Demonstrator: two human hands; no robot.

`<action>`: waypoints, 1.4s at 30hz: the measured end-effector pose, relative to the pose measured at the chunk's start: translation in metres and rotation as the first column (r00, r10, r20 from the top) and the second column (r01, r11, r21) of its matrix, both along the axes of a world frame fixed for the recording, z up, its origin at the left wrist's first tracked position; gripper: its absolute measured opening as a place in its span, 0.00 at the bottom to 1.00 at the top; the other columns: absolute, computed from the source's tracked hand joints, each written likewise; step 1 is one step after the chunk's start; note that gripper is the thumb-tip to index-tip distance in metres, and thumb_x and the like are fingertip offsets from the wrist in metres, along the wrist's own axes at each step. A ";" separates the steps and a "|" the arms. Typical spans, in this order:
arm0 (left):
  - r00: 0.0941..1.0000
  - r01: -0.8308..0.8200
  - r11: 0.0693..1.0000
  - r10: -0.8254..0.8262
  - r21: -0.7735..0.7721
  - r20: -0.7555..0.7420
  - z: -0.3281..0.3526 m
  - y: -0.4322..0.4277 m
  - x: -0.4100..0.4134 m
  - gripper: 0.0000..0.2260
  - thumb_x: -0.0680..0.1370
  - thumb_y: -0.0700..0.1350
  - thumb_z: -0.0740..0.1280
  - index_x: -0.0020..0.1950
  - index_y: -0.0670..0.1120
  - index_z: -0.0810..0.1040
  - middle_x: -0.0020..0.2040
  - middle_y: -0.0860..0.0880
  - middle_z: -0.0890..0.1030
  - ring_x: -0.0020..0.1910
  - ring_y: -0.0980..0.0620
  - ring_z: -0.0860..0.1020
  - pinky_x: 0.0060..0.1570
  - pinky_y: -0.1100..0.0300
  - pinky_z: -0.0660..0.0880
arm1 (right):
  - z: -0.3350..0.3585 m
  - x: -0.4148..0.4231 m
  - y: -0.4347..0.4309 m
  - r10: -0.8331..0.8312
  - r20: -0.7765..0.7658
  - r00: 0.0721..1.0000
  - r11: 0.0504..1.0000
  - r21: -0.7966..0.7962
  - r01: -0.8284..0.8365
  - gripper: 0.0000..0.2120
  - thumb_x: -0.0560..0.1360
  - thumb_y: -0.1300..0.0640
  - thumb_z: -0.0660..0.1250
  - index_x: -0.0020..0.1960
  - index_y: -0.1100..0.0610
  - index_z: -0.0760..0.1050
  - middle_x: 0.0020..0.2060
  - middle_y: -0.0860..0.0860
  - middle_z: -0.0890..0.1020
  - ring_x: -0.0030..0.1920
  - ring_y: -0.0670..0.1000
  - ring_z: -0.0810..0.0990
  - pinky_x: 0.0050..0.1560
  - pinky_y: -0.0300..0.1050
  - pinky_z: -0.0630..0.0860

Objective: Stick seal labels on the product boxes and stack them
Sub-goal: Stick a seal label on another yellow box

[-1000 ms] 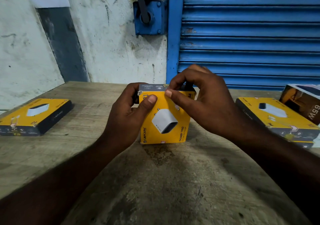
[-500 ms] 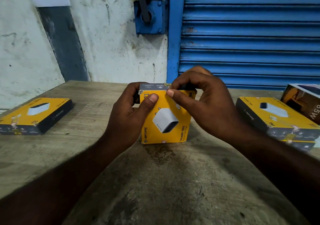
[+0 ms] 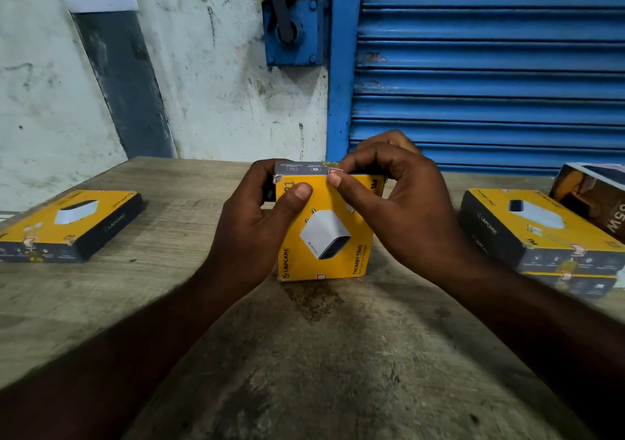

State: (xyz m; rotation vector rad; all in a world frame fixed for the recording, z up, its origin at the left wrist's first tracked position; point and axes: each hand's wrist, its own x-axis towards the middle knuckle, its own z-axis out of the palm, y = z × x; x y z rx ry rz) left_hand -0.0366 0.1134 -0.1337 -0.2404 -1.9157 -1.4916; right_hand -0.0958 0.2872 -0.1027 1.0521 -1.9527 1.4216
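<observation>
A yellow charger box [image 3: 326, 236] stands on its edge at the middle of the wooden table [image 3: 304, 355], its printed face toward me. My left hand [image 3: 257, 223] grips its left side, thumb pressed on the yellow face. My right hand [image 3: 399, 202] curls over the top right corner, and its thumb and forefinger pinch a small red-and-white seal label [image 3: 334, 171] at the box's top edge. Another small label shows at the bottom edge [image 3: 320, 276].
One flat yellow box [image 3: 72, 224] lies at the left. Two stacked yellow boxes [image 3: 541, 233] sit at the right, with a dark box [image 3: 595, 196] leaning behind them. A blue roller shutter [image 3: 490, 67] and white wall stand behind the table.
My right thumb and forefinger have shifted slightly along the top edge, and the red-and-white label now shows there. The box and my left hand have stayed put.
</observation>
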 end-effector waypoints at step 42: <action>0.999 0.020 1.000 -0.019 -0.023 0.034 0.001 -0.002 -0.001 0.13 0.77 0.52 0.65 0.61 0.53 0.75 0.53 0.53 0.84 0.53 0.55 0.83 0.44 0.64 0.79 | 0.004 -0.004 0.004 0.013 0.081 0.997 0.997 0.078 -0.019 0.08 0.74 0.55 0.76 0.51 0.50 0.80 0.50 0.47 0.77 0.52 0.39 0.78 0.51 0.28 0.73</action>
